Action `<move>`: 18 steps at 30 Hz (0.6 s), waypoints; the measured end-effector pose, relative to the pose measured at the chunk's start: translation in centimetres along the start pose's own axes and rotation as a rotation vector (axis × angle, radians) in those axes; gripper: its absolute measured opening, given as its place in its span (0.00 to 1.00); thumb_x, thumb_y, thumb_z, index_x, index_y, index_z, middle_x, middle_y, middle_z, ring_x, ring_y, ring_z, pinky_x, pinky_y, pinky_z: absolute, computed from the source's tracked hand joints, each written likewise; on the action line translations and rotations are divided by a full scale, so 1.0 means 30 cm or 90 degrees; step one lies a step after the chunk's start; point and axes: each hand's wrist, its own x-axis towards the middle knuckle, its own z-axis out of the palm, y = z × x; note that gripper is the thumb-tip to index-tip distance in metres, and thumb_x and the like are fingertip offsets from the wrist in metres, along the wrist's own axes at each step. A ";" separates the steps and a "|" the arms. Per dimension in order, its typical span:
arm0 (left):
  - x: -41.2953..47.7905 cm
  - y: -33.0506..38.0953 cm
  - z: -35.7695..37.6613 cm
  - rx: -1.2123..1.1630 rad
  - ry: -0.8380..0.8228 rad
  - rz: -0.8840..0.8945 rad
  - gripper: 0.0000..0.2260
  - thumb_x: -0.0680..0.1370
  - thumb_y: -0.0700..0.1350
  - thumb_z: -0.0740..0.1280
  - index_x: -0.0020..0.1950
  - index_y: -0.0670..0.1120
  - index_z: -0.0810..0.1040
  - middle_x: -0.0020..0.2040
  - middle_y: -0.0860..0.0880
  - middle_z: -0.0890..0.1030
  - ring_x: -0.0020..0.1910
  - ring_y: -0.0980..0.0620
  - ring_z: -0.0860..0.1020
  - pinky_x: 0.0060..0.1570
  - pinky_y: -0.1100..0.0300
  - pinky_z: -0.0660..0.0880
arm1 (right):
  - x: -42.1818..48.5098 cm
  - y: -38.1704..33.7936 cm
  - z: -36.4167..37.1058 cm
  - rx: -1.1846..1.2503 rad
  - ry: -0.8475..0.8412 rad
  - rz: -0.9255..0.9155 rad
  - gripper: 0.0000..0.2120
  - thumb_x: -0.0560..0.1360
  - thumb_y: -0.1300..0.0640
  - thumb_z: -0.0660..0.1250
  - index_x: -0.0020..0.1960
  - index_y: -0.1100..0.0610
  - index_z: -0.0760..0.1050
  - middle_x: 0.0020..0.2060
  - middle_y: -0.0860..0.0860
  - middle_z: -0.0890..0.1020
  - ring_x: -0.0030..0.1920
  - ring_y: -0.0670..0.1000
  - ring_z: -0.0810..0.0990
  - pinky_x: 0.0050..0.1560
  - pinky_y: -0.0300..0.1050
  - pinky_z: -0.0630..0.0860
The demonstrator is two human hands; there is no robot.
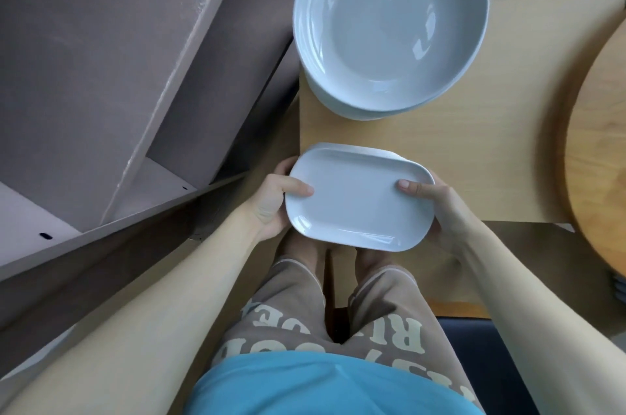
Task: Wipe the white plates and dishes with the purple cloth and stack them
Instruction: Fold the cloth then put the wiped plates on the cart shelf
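A white rectangular dish (355, 201) with rounded corners is held level over the near edge of a low wooden table (508, 130). My left hand (271, 201) grips its left end, thumb on the top face. My right hand (437, 208) grips its right end the same way. The rim of another white dish (372, 149) shows just behind and under it. Farther back on the table stands a stack of large round white plates (389, 24), a deep one on top. No purple cloth is in view.
A round wooden tabletop (603, 150) curves in at the right edge. Grey shelving boards (135, 75) slant across the left. My legs in tan printed trousers (338, 313) stand below the dish on the wooden floor.
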 end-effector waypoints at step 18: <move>-0.635 0.307 -0.108 0.065 0.113 0.343 0.37 0.66 0.44 0.76 0.73 0.60 0.71 0.62 0.54 0.82 0.60 0.51 0.82 0.52 0.57 0.81 | -0.345 -0.272 0.447 0.131 -0.128 -0.145 0.25 0.63 0.53 0.77 0.60 0.47 0.84 0.56 0.56 0.86 0.52 0.60 0.87 0.42 0.53 0.83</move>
